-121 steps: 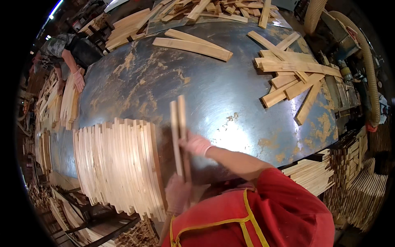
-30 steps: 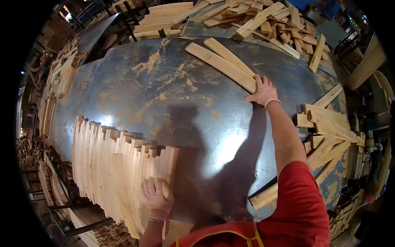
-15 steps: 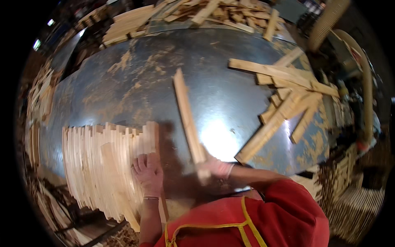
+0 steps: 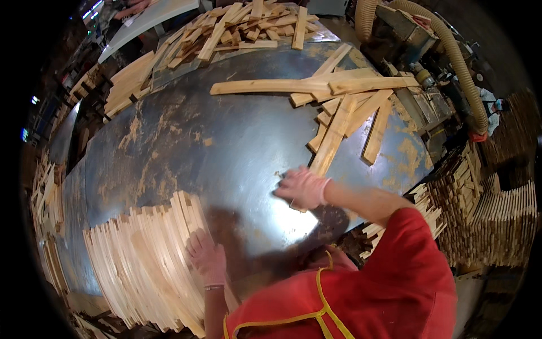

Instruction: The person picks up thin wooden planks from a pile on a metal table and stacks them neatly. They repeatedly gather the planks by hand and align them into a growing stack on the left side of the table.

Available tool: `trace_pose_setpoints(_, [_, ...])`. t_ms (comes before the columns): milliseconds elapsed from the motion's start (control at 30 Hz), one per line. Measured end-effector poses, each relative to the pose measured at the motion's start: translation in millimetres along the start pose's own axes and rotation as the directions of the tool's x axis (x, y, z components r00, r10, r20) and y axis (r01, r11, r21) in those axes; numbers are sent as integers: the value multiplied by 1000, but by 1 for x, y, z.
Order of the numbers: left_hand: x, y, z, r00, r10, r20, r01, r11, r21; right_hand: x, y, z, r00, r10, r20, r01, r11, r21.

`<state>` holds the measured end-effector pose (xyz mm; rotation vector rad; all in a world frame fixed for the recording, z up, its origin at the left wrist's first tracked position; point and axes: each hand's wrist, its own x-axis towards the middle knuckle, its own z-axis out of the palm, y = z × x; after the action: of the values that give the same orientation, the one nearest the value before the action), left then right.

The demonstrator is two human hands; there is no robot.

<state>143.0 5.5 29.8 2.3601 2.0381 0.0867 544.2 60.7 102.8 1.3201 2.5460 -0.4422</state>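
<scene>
Gloved in pale pink, my left hand (image 4: 207, 257) lies against the right edge of a tight row of pale wooden strips (image 4: 132, 260). Its fingers are stretched out on the outermost strips. My right hand (image 4: 305, 188), in a matching glove, is over the near end of a wooden board (image 4: 333, 138) that slants out of a loose heap. The fingers curl over this board's left edge, and a bit of its end shows below the hand. Another long board (image 4: 265, 86) lies across the heap, pointing left.
Sawdust patches lie on the metal tabletop (image 4: 243, 130). At its far edge is a jumbled pile of wood offcuts (image 4: 243, 28). Ribbed hoses (image 4: 463, 73) and machinery stand at the far right, with stacked strips (image 4: 502, 220) below. A person's hand (image 4: 132, 8) shows at the far left.
The strip that my right hand held is out of that hand, which has moved right and away from me to the heap's board. My left hand stays at the row. The view has shifted.
</scene>
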Motion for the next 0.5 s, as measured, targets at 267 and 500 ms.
trace_pose_setpoints(267, [39,161,7,891,449,-76,-446,827,-344,5,53,33,803,-244,-544,246,967,-71])
trace_pose_setpoints(500, [76,201,15,871,279,404,-217,957,-192,12,315,-63,766,539,-351,-608,785,-122])
